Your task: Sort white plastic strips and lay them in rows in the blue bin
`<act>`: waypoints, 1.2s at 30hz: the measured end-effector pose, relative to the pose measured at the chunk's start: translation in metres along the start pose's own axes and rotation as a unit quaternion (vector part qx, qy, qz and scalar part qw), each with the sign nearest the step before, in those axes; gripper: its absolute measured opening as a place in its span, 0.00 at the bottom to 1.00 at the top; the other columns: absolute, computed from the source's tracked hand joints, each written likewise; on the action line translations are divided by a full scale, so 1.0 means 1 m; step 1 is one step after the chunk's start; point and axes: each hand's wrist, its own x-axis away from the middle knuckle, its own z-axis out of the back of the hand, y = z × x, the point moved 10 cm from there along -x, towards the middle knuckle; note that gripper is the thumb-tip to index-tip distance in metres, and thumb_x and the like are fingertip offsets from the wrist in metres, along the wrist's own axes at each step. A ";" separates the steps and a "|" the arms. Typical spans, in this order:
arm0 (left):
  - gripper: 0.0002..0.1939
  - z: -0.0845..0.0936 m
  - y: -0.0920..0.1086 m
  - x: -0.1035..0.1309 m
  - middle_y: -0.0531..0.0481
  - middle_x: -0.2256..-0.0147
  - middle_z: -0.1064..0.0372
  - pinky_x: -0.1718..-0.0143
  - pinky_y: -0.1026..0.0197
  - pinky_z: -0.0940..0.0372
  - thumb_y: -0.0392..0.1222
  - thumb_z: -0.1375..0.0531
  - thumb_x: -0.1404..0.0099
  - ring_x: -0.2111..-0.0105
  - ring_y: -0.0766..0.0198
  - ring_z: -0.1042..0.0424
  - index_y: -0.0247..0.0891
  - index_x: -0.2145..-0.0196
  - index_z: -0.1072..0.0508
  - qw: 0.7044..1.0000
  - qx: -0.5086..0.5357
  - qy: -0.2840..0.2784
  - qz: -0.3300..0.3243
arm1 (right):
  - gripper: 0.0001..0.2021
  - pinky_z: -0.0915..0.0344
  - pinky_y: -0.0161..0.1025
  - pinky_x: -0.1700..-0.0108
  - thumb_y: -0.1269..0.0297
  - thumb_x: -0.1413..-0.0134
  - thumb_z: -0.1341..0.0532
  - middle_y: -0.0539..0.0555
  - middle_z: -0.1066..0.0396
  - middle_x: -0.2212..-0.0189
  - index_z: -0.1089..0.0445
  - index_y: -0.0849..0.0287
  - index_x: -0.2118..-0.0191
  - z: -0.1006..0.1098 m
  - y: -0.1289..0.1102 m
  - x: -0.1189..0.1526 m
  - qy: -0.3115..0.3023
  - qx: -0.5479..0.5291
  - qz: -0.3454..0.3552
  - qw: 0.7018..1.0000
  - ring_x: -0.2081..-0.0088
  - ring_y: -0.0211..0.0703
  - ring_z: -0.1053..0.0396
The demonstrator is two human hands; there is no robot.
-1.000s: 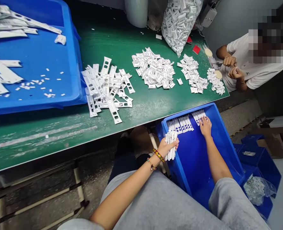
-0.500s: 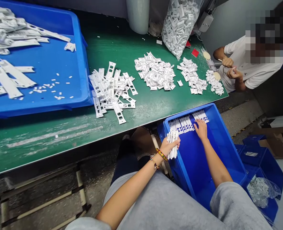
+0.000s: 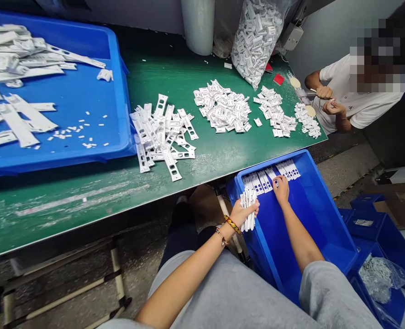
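Observation:
My left hand (image 3: pixel 242 213) is closed round a bundle of narrow white plastic strips (image 3: pixel 248 203), held over the near left rim of a blue bin (image 3: pixel 312 219). Inside that bin, my right hand (image 3: pixel 281 188) pinches the lower end of a single white plastic strip (image 3: pixel 270 172) at the row along the far wall. Flat white strips with square holes (image 3: pixel 257 183) lie side by side to the left of it, and more strips (image 3: pixel 289 169) to its right. My fingers partly hide the pinched strip.
On the green table (image 3: pixel 120 192) lie a heap of white strips (image 3: pixel 163 137) and piles of small white parts (image 3: pixel 223 107). A blue tray (image 3: pixel 120 100) is at left, a filled plastic bag (image 3: pixel 257 41) behind. Across the corner, a person (image 3: pixel 342 91) works with both hands.
My right hand has moved left and slightly down along the row, its fingers closing on a strip. My left hand keeps its bundle nearly in place. The view has shifted slightly.

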 end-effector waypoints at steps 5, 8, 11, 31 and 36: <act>0.25 0.000 -0.002 -0.001 0.55 0.81 0.34 0.77 0.64 0.38 0.54 0.27 0.60 0.81 0.70 0.36 0.34 0.71 0.30 1.000 0.002 -0.002 0.003 | 0.08 0.38 0.46 0.50 0.65 0.40 0.48 0.60 0.33 0.57 0.32 0.57 0.62 0.001 0.003 0.000 0.013 -0.001 -0.018 1.000 0.52 0.51 0.37; 0.25 0.000 -0.002 -0.001 0.55 0.81 0.34 0.78 0.64 0.38 0.54 0.27 0.60 0.81 0.70 0.36 0.34 0.71 0.30 1.000 0.003 -0.005 0.000 | 0.09 0.39 0.46 0.50 0.64 0.40 0.47 0.60 0.32 0.56 0.34 0.58 0.57 0.001 0.003 0.000 0.015 -0.006 -0.019 1.000 0.52 0.51 0.37; 0.25 0.000 -0.003 -0.001 0.55 0.81 0.34 0.78 0.64 0.38 0.54 0.27 0.59 0.81 0.70 0.36 0.34 0.71 0.30 1.000 0.003 -0.005 0.000 | 0.09 0.38 0.45 0.49 0.63 0.40 0.47 0.60 0.32 0.55 0.34 0.57 0.56 0.000 0.002 -0.002 0.013 -0.007 -0.014 1.000 0.51 0.50 0.36; 0.26 0.000 -0.008 0.000 0.56 0.81 0.34 0.78 0.64 0.39 0.55 0.27 0.60 0.82 0.70 0.36 0.33 0.71 0.30 1.000 0.007 -0.008 0.002 | 0.10 0.40 0.48 0.50 0.65 0.43 0.47 0.62 0.33 0.56 0.31 0.58 0.59 0.003 0.022 0.000 0.081 0.010 -0.099 0.992 0.51 0.54 0.38; 0.26 0.002 -0.009 0.000 0.56 0.81 0.34 0.78 0.64 0.40 0.55 0.27 0.60 0.82 0.71 0.36 0.33 0.71 0.30 1.000 0.002 -0.005 0.002 | 0.10 0.40 0.48 0.49 0.65 0.42 0.47 0.61 0.32 0.55 0.31 0.58 0.58 0.002 0.019 -0.004 0.067 0.008 -0.085 0.994 0.51 0.53 0.37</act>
